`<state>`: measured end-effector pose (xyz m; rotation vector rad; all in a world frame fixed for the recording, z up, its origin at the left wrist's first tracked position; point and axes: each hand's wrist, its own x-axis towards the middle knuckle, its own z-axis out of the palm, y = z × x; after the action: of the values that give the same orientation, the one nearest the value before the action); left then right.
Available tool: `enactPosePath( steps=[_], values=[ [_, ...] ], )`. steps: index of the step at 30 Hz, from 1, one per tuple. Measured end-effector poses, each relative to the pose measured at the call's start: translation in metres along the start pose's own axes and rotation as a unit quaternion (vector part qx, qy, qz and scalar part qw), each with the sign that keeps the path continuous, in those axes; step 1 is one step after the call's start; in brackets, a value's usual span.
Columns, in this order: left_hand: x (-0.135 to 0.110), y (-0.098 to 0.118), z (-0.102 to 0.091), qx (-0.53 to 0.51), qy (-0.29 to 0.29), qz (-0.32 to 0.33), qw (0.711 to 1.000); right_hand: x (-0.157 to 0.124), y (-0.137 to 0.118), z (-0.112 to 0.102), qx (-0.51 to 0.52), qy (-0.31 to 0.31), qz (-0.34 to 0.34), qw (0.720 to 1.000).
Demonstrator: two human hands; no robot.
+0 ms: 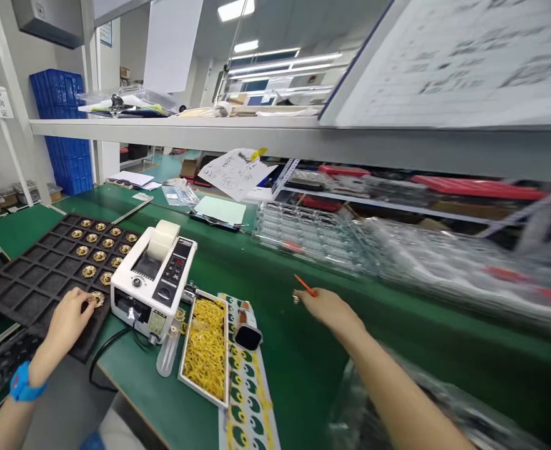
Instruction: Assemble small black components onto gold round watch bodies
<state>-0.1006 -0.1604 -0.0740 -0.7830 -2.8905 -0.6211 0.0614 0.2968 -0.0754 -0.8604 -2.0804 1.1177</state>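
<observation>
My left hand [69, 315], with a blue band at the wrist, reaches over a black compartment tray [27, 290]. Its fingers are closed at a gold ring-shaped part [97, 299] by the tray's right edge. Several like parts lie in the tray's far and right compartments. Out over the green bench, my right hand [327, 307] is closed on a thin orange stick [305, 285] that points up and left. A small shiny metal piece [296, 299] shows at its fingertips; whether it is held or worn I cannot tell.
A white tape dispenser [154, 275] stands right of the tray. Beside it are a box of yellow bits [204, 347], a clear tube [167, 353], a smartwatch [248, 337] and a sticker sheet [242, 406]. Clear plastic trays [303, 234] line the back; a shelf [186, 131] crosses above.
</observation>
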Motion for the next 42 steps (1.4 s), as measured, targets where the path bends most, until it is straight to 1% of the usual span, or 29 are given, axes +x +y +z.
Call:
enactPosePath(
  steps=[3, 5, 8, 12, 15, 16, 17, 18, 19, 20, 21, 22, 23, 24, 26, 27, 28, 30, 32, 34, 35, 39, 42],
  values=[
    [0.018, -0.004, 0.006, 0.049, -0.030, -0.009, 0.998, 0.006, -0.018, -0.005, -0.036, 0.054, 0.072, 0.995],
    [0.023, -0.003, 0.009, 0.070, -0.046, -0.009, 0.996, 0.000, -0.032, -0.012, -0.036, 0.090, 0.083, 0.992],
    [0.027, -0.003, 0.008, 0.083, -0.063, -0.004, 0.995, -0.028, -0.052, -0.026, -0.007, 0.130, 0.054, 0.990],
    [0.039, -0.011, 0.007, 0.071, -0.084, 0.017, 0.994, -0.074, -0.074, -0.044, 0.037, 0.154, 0.013, 0.987],
    [0.050, -0.016, -0.005, 0.052, -0.100, 0.025, 0.993, -0.092, -0.082, -0.053, 0.064, 0.158, 0.001, 0.985],
    [0.051, -0.015, -0.012, 0.048, -0.096, 0.019, 0.994, -0.095, -0.083, -0.056, 0.071, 0.160, 0.000, 0.985],
    [0.049, -0.011, -0.021, 0.035, -0.075, 0.009, 0.997, -0.097, -0.084, -0.058, 0.079, 0.162, 0.000, 0.984],
    [0.045, -0.003, -0.032, 0.008, -0.044, -0.005, 0.999, -0.099, -0.086, -0.060, 0.087, 0.165, 0.000, 0.982],
    [0.038, 0.008, -0.042, -0.045, 0.010, -0.025, 0.999, -0.101, -0.088, -0.060, 0.096, 0.168, 0.000, 0.981],
    [0.029, 0.023, -0.052, -0.131, 0.069, -0.035, 0.988, -0.103, -0.092, -0.060, 0.111, 0.166, -0.004, 0.980],
    [0.018, 0.043, -0.059, -0.232, 0.106, -0.037, 0.966, -0.107, -0.096, -0.059, 0.135, 0.159, -0.014, 0.978],
    [0.007, 0.065, -0.064, -0.335, 0.136, -0.034, 0.932, -0.111, -0.101, -0.058, 0.171, 0.148, -0.034, 0.974],
    [-0.003, 0.090, -0.065, -0.440, 0.117, -0.004, 0.891, -0.117, -0.107, -0.056, 0.211, 0.136, -0.061, 0.966],
    [-0.011, 0.116, -0.064, -0.528, 0.065, 0.026, 0.847, -0.122, -0.112, -0.055, 0.249, 0.129, -0.094, 0.955],
    [-0.017, 0.165, -0.053, -0.624, -0.088, 0.071, 0.773, -0.134, -0.120, -0.053, 0.294, 0.131, -0.168, 0.932],
    [-0.015, 0.186, -0.046, -0.654, -0.144, 0.089, 0.737, -0.139, -0.123, -0.053, 0.292, 0.139, -0.198, 0.925],
    [-0.011, 0.204, -0.039, -0.677, -0.175, 0.098, 0.709, -0.144, -0.124, -0.054, 0.279, 0.150, -0.224, 0.922],
    [0.001, 0.231, -0.029, -0.710, -0.195, 0.118, 0.667, -0.151, -0.126, -0.057, 0.248, 0.158, -0.269, 0.917],
    [0.012, 0.248, -0.024, -0.730, -0.198, 0.133, 0.640, -0.156, -0.130, -0.059, 0.232, 0.149, -0.312, 0.909],
    [0.018, 0.258, -0.020, -0.742, -0.201, 0.148, 0.623, -0.159, -0.135, -0.059, 0.217, 0.138, -0.347, 0.902],
    [0.019, 0.261, -0.018, -0.745, -0.202, 0.158, 0.616, -0.160, -0.138, -0.058, 0.205, 0.135, -0.354, 0.902],
    [0.019, 0.264, -0.010, -0.748, -0.199, 0.215, 0.595, -0.158, -0.143, -0.050, 0.152, 0.138, -0.352, 0.913],
    [0.020, 0.261, -0.008, -0.744, -0.201, 0.258, 0.582, -0.153, -0.138, -0.046, 0.159, 0.132, -0.346, 0.915]
  ],
)
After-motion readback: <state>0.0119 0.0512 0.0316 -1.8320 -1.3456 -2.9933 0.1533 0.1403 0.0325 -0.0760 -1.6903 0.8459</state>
